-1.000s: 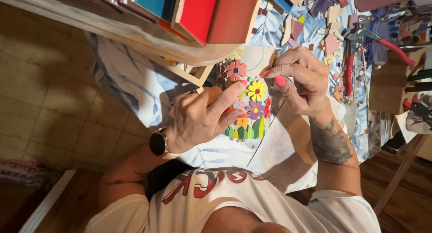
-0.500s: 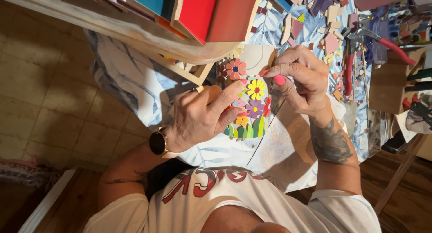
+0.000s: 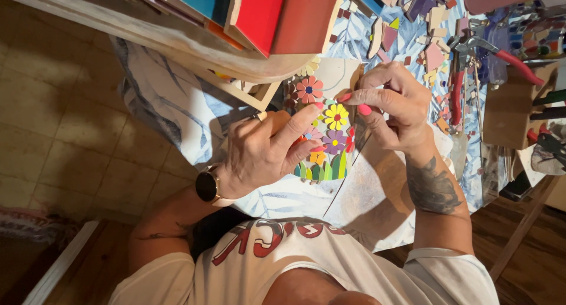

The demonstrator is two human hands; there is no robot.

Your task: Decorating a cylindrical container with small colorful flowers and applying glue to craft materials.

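Head camera view looks down on us at work over a flat pale board carrying a mosaic of small coloured tile flowers (image 3: 323,137): a pink flower with a blue centre at the far end, a yellow one beside it, a purple one nearer us, and green leaf-shaped pieces along the near edge. The mosaic lies on the counter (image 3: 295,199), which is draped in a white cloth with blue leaf print, directly between our two hands.

Our left hand (image 3: 265,149) rests over the near left part of the mosaic, index finger stretched out so its tip touches the tiles by the yellow flower, the other fingers curled beneath; its grip is closed loosely, and we cannot tell whether it holds anything. A dark round wristwatch (image 3: 207,186) sits on that wrist. Our right hand (image 3: 392,107) is bent over the far right edge of the mosaic, thumb and forefinger pinched together; whatever is between them is too small to make out. The forearm bears a dark tattoo.

Above the mosaic a wooden rack holding upright red, teal and purple tile slabs (image 3: 259,16) overhangs and hides its far corner. To the right lie loose broken tile pieces (image 3: 433,54) and red-handled nippers (image 3: 501,54), well apart from the mosaic.
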